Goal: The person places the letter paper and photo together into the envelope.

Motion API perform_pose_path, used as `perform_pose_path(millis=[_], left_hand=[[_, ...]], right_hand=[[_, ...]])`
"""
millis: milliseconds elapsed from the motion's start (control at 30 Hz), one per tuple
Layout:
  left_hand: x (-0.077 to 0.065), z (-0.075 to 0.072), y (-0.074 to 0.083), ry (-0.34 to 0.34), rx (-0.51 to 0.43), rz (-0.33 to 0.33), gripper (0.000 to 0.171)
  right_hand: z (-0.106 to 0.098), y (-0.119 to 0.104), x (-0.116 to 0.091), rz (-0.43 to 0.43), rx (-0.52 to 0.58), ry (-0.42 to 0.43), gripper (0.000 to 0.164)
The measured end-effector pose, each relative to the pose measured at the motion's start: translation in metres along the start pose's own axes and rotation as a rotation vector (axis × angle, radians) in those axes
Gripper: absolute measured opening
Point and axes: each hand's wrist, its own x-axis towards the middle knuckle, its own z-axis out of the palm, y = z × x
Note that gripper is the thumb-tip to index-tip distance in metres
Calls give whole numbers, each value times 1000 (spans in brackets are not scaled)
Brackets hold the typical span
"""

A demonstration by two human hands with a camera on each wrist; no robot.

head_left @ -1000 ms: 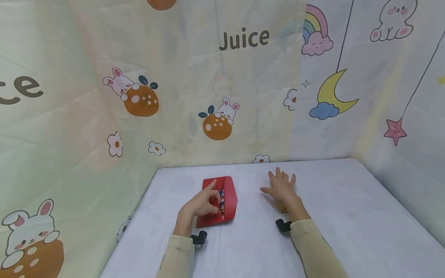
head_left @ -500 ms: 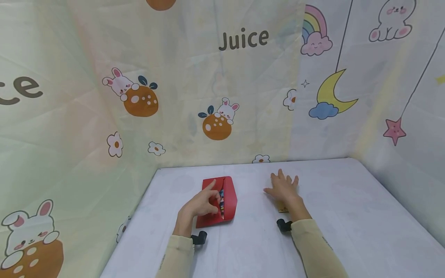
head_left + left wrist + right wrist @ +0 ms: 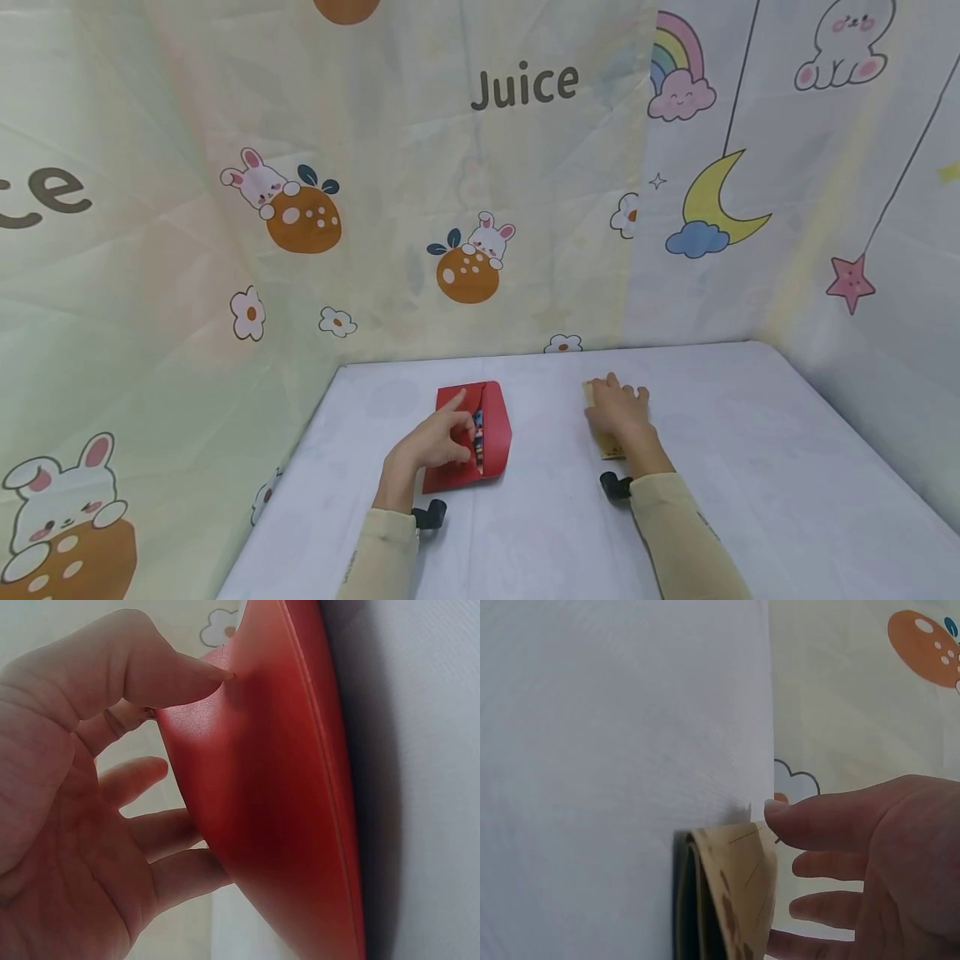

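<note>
A red envelope (image 3: 498, 433) lies on the table with its flap open to the right, and small multicoloured contents (image 3: 478, 429) show in its mouth. My left hand (image 3: 429, 442) pinches the envelope's front panel at the mouth. The left wrist view shows the thumb on the near face of the red paper (image 3: 262, 757), the other fingers behind it. To the right, my right hand (image 3: 619, 410) is over a folded tan paper piece (image 3: 612, 447) with dark print. In the right wrist view, the thumb tip is right at the tan paper's edge (image 3: 746, 862) and the fingers are loosely extended.
A white-covered table (image 3: 547, 517) carries both paper things, with a gap between them. Behind it hangs a printed cloth backdrop (image 3: 390, 250), and more cloth encloses the left and right sides. Each wrist wears a small black device (image 3: 430, 514).
My right hand has lowered and its spread fingers have drawn in, shifting slightly right, so more of the tan paper shows. The left hand and red envelope stay put.
</note>
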Motion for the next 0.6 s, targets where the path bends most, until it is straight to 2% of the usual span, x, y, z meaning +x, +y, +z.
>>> perform_pose_path(millis=[333,600], left_hand=[[-1,0,1,-6,-4,12,28],[-1,0,1,-5,-8,17,27]], right_hand=[[-2,-3,-4,5,-2,21,58],[0,-2,2,-5,28,64,51]])
